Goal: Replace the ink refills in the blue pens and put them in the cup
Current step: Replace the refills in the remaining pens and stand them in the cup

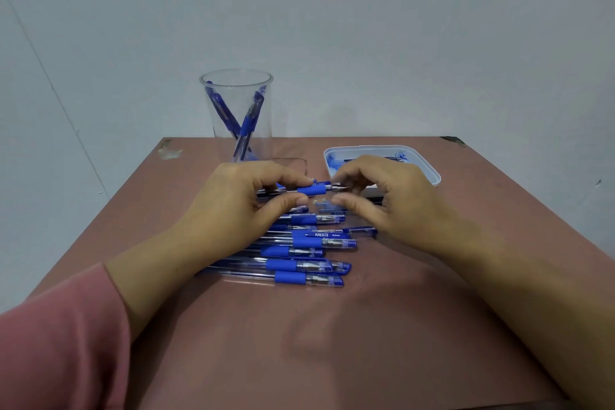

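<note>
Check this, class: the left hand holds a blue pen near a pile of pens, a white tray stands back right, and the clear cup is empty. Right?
The cup is not empty: the head view shows a few blue pens standing in it. The rest holds: the left hand holds a blue pen near the pile of pens, and the white tray stands back right.

We're looking down at a plain indoor work corner, home or office, hard telling which: a worn reddish table point(332, 343) with chipped far corners is sitting against a pale wall point(366, 27), carrying stationery: blue pens point(299, 266), a clear cup point(237, 116), a white tray point(432, 173).
</note>
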Tool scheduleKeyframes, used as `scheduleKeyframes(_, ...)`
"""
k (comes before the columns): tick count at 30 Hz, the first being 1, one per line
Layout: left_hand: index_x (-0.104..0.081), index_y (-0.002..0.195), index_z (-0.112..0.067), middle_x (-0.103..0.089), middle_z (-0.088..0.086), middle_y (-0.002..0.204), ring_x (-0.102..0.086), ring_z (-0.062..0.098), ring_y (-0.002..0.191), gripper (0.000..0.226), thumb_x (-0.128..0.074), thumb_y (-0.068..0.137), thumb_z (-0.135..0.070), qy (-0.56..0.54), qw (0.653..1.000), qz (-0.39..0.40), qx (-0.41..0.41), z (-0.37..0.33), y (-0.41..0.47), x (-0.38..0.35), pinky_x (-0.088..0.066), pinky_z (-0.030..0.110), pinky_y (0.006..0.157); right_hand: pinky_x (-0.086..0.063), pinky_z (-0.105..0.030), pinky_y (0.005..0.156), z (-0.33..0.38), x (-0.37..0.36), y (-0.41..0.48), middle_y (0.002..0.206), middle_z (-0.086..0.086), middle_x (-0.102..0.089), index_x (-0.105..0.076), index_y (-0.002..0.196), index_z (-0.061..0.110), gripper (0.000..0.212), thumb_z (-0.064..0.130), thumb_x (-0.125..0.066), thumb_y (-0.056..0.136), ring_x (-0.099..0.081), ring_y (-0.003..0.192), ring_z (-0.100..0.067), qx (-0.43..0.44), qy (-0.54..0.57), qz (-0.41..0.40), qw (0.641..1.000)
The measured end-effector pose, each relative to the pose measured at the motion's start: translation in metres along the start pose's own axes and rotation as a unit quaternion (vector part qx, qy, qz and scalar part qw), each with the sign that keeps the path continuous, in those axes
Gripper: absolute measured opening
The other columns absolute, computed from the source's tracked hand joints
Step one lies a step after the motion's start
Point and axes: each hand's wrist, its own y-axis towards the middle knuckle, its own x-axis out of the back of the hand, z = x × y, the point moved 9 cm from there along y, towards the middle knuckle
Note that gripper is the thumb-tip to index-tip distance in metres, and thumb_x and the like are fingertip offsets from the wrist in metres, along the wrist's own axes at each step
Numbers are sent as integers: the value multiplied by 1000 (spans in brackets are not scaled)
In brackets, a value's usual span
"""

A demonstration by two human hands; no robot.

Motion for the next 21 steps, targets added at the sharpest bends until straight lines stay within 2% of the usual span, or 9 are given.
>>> scheduleKeyframes(2, -73, 103, -32, -63, -30, 85, -60, -8, 83, 30, -62, 79, -48, -1, 1000, -2, 0, 0, 0, 0, -45, 8, 72, -49, -27, 70, 1, -1, 1, 85, 9, -63, -65, 97, 17, 16, 31, -61, 91, -60, 78, -9, 14, -25, -3, 1000)
scheduleKeyframes(5, -73, 102, -31, -62, -31, 83, -60, -9, 81, 30, -62, 79, -47, 7, 1000, -5, -6, -3, 0, 0, -44, 7, 71, -45, -27, 67, 2, -1, 1, 82, 4, -62, -65, 94, 14, 20, 31, -54, 93, -57, 74, -12, 15, -35, -5, 999)
scheduleKeyframes(9, -73, 103, -31, -61, -33, 85, -60, -9, 82, 33, -59, 80, -49, 24, 1000, -2, -12, -3, 0, 1, -44, 7, 71, -48, -24, 67, -3, -2, 2, 82, 6, -65, -67, 95, 18, 11, 28, -63, 91, -60, 76, -12, -26, 0, 10, 1000)
scheduleKeyframes(11, -72, 104, -33, -60, -34, 85, -60, -7, 82, 32, -59, 80, -50, 37, 999, -3, -7, 0, 1, 1, -44, 9, 71, -48, -21, 66, -16, -2, 2, 81, 10, -64, -67, 95, 30, 9, 31, -69, 86, -59, 75, -9, -76, 12, 44, 996)
scheduleKeyframes(13, -72, 104, -35, -59, -34, 84, -61, -6, 83, 32, -61, 79, -50, 38, 999, -16, 7, 6, 1, 5, -47, 11, 72, -46, -21, 64, -32, 1, -5, 77, 11, -63, -65, 92, 40, 18, 39, -76, 78, -57, 70, -7, -123, -1, 102, 987)
scheduleKeyframes(17, -71, 105, -36, -58, -36, 84, -60, -9, 84, 34, -60, 78, -52, 42, 999, -21, 13, 10, 2, 7, -44, 6, 73, -41, -16, 65, -49, 0, -23, 84, 16, -59, -71, 95, 39, 28, 51, -77, 70, -54, 77, -2, -169, -57, 227, 957)
scheduleKeyframes(21, -70, 104, -36, -63, -29, 88, -62, -5, 86, 33, -58, 78, -52, 41, 999, -3, 7, 7, 1, 3, -52, 18, 75, -40, -17, 72, -49, -10, -25, 90, 19, -57, -71, 95, 38, 21, 50, -71, 78, -53, 86, 3, -169, -94, 267, 944)
